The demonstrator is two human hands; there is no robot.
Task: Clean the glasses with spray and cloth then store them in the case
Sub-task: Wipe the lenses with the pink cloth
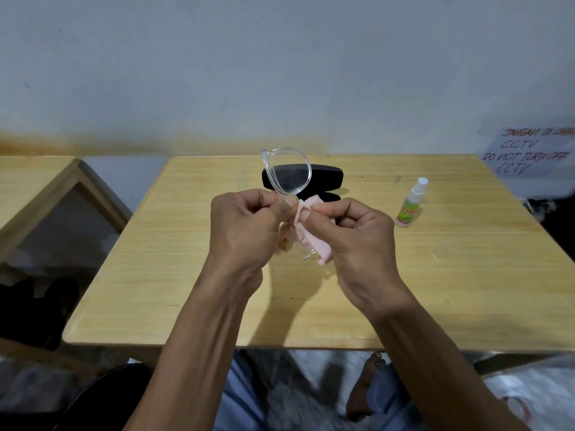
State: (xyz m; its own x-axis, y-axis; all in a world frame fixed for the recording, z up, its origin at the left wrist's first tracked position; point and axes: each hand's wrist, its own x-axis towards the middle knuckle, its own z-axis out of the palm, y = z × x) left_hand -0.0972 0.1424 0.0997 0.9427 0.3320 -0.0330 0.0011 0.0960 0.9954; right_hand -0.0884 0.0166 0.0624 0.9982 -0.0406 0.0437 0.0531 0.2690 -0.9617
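Above the wooden table, the left hand pinches the clear glasses. The right hand pinches the pink cloth around them.

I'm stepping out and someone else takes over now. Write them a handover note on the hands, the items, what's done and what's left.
Left hand: closed on the glasses, holding them up above the table; one clear lens sticks up past the fingers.
Right hand: pinching the pink cloth against the lower lens.
Spray bottle: upright on the table, to the right, cap off; a small clear cap lies nearer.
Case: black, lying behind the hands; appears open, partly hidden.
Done: wiping is under way; whether spray was applied cannot be told.
Left: finish wiping both lenses, fold the glasses, put them in the case, close it.
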